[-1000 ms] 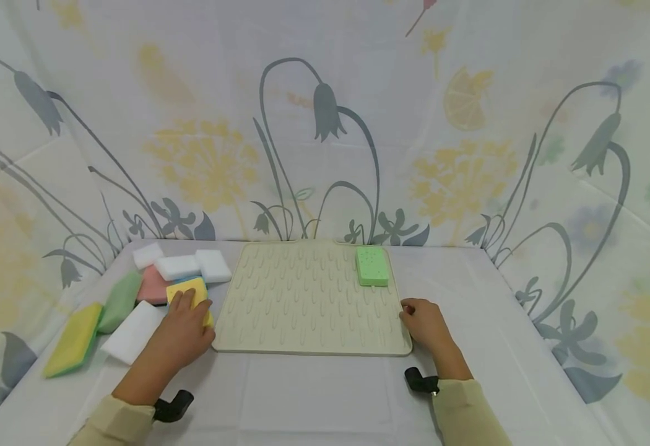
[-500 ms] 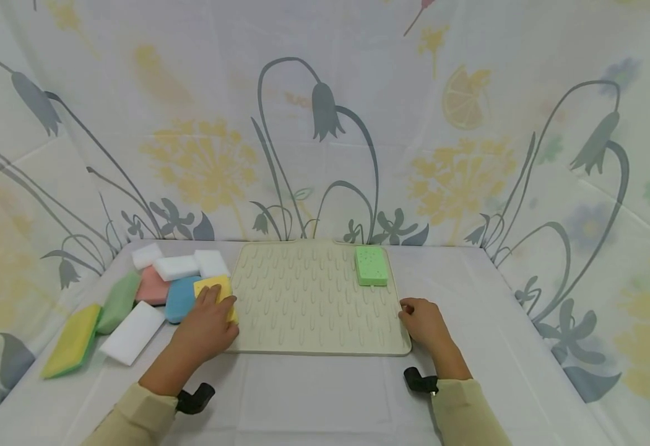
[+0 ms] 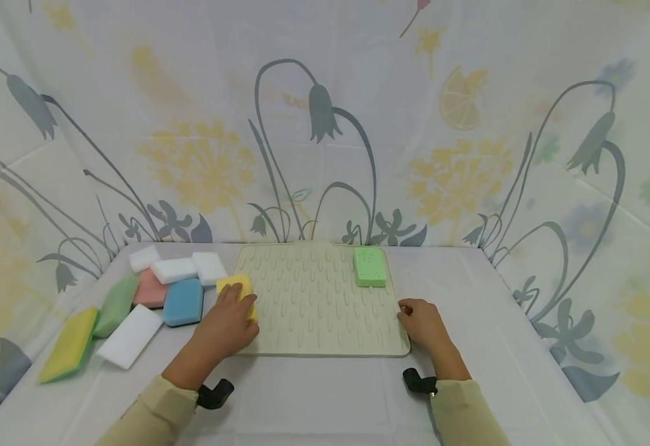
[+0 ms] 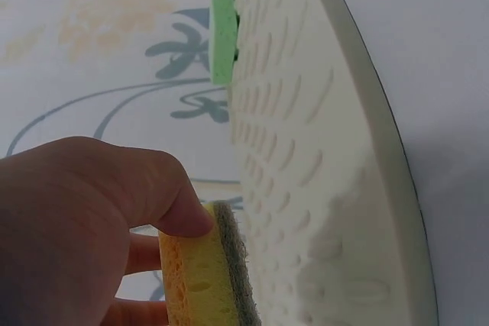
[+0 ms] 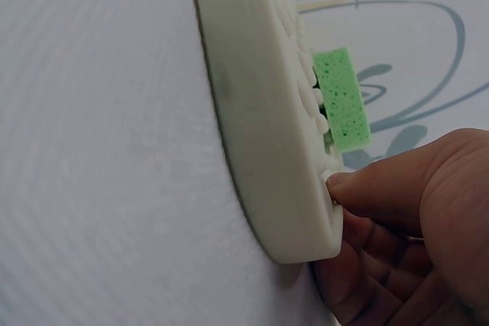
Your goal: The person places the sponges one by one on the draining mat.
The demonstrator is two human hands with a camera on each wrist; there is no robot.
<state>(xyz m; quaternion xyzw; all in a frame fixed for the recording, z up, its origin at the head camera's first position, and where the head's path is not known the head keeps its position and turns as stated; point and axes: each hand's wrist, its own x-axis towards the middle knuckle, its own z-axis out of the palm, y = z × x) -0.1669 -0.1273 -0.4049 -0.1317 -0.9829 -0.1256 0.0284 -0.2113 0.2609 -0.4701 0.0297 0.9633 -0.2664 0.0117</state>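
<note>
Everything here is placed against the ribbed drying mat [image 3: 319, 303] that lay in the middle of the bench [image 3: 325, 396].

Well to the left of the mat sat a loose cluster of sponges: a yellow-and-green sponge [image 3: 69, 344] farthest out, then a pale green sponge [image 3: 114, 306], a long white block [image 3: 130, 335], a pink sponge [image 3: 150, 288] and three small white blocks [image 3: 174, 269] toward the back, and a blue sponge [image 3: 182, 301] closest to the mat's left edge.

At the mat's left edge the left hand [image 3: 226, 326] gripped a yellow sponge [image 3: 237, 293]. The fingers [image 4: 164, 192] were curled over its top, the thumb hidden beneath; the left wrist view showed the sponge's dark scouring face turned toward the ribs and just above them, the sponge overlapping the mat's left border. To do this step well, I judged that the sponge should be lowered flat with that scouring face down, well inside the border so it would not tip off the raised rim, and kept apart from the other sponge already there.

At the mat's far right corner a bright green sponge [image 3: 369, 267] lay flat on the ribs.

At the mat's near right corner the right hand [image 3: 421, 323] pinched the rim, thumb on top and curled fingers [image 5: 367, 265] tucked under the edge. Holding that corner firmly down seemed wise, since the soft mat could slide.
</note>
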